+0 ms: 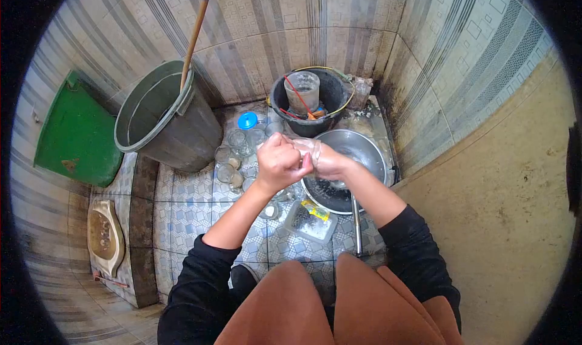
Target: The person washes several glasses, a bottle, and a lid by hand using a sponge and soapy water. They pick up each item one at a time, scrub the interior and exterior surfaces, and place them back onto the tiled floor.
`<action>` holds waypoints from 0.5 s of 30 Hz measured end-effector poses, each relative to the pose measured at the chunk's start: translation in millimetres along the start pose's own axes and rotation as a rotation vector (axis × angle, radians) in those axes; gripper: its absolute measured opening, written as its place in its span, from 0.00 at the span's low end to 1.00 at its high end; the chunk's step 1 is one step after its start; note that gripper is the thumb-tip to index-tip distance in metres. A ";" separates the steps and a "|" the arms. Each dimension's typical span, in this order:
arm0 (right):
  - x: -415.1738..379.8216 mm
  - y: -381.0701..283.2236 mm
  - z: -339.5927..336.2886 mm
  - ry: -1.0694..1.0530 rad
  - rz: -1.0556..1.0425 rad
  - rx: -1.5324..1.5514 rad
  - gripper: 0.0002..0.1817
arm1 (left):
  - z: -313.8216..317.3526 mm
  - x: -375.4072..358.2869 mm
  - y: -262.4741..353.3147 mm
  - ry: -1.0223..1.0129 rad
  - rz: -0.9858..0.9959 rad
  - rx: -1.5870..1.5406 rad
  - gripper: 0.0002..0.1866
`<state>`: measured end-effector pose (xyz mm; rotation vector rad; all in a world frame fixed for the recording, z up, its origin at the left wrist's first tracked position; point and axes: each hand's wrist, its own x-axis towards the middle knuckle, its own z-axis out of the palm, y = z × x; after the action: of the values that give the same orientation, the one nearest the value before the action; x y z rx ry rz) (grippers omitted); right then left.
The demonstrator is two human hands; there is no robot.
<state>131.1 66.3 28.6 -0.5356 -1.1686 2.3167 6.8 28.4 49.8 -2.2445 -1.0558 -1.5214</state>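
Note:
My left hand is closed around a clear glass held over a metal pan, its thumb pointing towards my right hand. My right hand is at the mouth of the glass, wet-looking, and its fingers are mostly hidden by the glass and my left hand. Below lies the wide metal pan with a long handle, dark bits and water inside. Beside it on the floor sits a clear plastic tub with a yellow packet at its rim.
Several glass jars and a blue lid stand on the tiles to the left. Behind is a black bucket holding a translucent container. A large grey bin with a stick stands left, near a green tub.

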 end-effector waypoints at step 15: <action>1.3 0.0 21.6 0.289 -0.015 0.079 0.07 | -6.7 -30.8 -26.8 0.106 -0.747 -0.131 0.21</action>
<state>118.4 53.5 40.5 -0.7985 -0.9373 2.1731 -22.2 30.6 20.3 -1.8971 -1.9461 -1.9872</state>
